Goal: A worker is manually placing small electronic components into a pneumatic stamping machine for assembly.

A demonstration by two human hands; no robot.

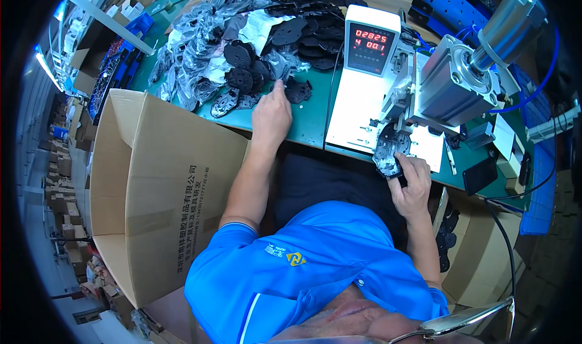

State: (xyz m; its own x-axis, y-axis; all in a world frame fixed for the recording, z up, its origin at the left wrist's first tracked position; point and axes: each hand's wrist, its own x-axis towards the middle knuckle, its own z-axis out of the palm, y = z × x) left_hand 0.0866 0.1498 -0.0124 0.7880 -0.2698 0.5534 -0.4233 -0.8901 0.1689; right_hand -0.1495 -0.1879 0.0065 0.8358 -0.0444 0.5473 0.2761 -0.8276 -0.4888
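My right hand [410, 185] grips the near edge of a black plastic shell part [391, 151], thumb and fingers closed on it. The part's far end lies under the head of a metal press [412, 95]. At the front of a heap, my left hand [271, 116] has its fingers mostly curled, with one fingertip reaching up to the pieces. A small black plastic part [298, 91] lies right beside that fingertip. Whatever the fingers pinch, if anything, is hidden. Loose black plastic parts [239, 54] and clear plastic bags [193, 47] make up the heap.
A white control box [371, 39] with a red lit display stands behind the press plate [351, 110]. An open cardboard box [176, 180] is at the left, against the green table [309, 128]. Another carton [485, 253] holds black parts at the lower right. A black cable [506, 241] hangs there.
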